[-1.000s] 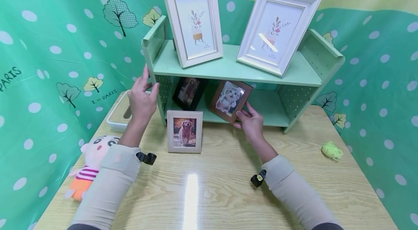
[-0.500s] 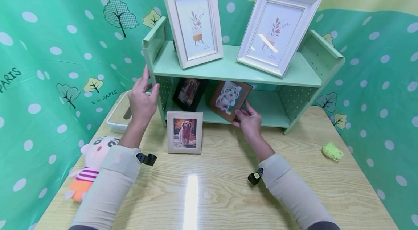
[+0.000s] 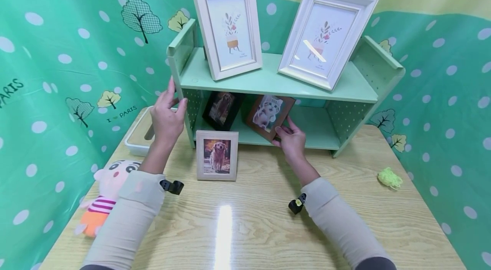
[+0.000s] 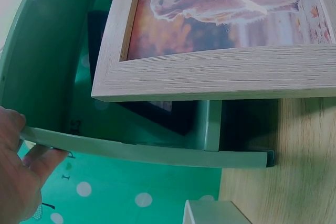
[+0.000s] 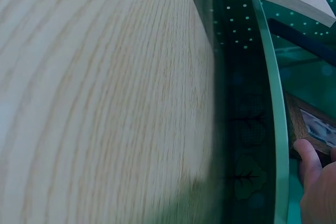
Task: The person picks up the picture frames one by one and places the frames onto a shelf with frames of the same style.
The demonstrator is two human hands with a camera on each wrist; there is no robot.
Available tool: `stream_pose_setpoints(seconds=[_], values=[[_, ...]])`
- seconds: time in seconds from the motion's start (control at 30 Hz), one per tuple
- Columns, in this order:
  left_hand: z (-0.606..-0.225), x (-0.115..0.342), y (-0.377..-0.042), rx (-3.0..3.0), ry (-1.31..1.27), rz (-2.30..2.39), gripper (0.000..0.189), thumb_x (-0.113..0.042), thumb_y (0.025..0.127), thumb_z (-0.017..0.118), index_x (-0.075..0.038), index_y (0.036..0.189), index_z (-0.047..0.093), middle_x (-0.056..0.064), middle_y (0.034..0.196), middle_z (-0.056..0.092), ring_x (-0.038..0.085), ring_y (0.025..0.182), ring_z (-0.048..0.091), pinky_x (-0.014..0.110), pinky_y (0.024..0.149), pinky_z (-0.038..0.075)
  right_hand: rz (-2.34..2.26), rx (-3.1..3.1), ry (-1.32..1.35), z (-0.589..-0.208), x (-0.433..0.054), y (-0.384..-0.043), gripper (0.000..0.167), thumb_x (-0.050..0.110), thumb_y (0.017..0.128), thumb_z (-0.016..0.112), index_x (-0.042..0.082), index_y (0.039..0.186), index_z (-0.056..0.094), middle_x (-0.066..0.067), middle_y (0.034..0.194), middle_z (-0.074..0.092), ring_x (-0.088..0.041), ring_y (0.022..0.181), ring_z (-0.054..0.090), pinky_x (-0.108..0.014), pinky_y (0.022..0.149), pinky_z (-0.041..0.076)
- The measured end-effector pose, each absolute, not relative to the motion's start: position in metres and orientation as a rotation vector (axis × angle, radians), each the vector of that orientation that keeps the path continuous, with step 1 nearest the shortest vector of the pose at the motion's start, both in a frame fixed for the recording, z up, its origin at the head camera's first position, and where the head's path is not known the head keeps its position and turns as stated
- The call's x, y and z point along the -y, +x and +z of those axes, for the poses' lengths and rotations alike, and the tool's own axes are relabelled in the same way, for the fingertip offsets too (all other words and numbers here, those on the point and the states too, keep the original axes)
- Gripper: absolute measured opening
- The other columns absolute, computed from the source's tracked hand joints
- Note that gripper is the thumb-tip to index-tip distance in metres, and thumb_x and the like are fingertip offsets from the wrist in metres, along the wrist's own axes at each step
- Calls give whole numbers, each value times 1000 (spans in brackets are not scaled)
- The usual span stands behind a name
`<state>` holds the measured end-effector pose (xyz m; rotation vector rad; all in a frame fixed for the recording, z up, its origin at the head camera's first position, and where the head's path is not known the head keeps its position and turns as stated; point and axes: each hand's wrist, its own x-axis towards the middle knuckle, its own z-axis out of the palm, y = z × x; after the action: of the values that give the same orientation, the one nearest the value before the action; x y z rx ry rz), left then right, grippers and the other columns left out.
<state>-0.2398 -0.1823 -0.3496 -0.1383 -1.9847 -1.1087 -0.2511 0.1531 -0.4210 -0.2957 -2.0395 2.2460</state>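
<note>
In the head view, my right hand (image 3: 293, 140) grips the lower right corner of a brown picture frame (image 3: 279, 119) with a kitten photo, thumb on its front. That frame leans back on the lower level of a green two-tier shelf (image 3: 245, 83). The right wrist view shows the thumb on the brown frame (image 5: 298, 124) too. My left hand (image 3: 167, 119) pinches the front edge of the shelf's left side panel. In the left wrist view, fingers of the left hand (image 4: 21, 177) lie on both sides of that green edge (image 4: 131, 150).
A black frame (image 3: 230, 119) stands left of the brown one. A beige frame (image 3: 201, 155) with a dog photo stands before the shelf. Two white frames (image 3: 251, 27) (image 3: 295, 31) stand on top. Around lie a lidded box (image 3: 134, 147), plush toy (image 3: 101, 206) and yellow-green yarn (image 3: 390, 178).
My right hand and the brown frame have shifted slightly left and deeper into the lower level. The left hand has stayed on the side panel.
</note>
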Motion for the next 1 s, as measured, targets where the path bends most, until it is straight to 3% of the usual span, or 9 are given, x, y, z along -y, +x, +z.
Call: stream_pose_setpoints(seconds=[0.23,0.6,0.8,1.0], values=[[-351,183,-240,1996,-150,-1111,58,-10,98,66,-14,152,46,23,131,66,38,113,71,44,95,65,2243,2030,-294,-423,-151,-254,69,5,96,68,28,155,41,-20,139,62,-35,121,67,-28,70,68],[-350,183,-239,1998,-144,-1104,61,-4,96,67,-15,152,46,24,127,67,39,112,71,46,95,65,2251,2021,-317,-423,-147,-258,68,4,95,69,28,154,44,-19,132,64,-32,115,69,-30,72,69],[-351,183,-239,2011,-150,-1107,58,-10,98,66,-13,152,45,24,131,66,38,114,70,46,96,64,2256,2015,-331,-424,-146,-259,68,5,95,70,30,153,45,-19,135,64,-33,118,68,-30,73,68],[-350,183,-240,1988,-152,-1109,61,-4,96,67,-16,152,46,25,124,68,39,110,72,46,94,65,2257,2026,-326,-423,-148,-259,67,8,94,71,31,152,46,-18,137,64,-33,120,68,-31,74,68]])
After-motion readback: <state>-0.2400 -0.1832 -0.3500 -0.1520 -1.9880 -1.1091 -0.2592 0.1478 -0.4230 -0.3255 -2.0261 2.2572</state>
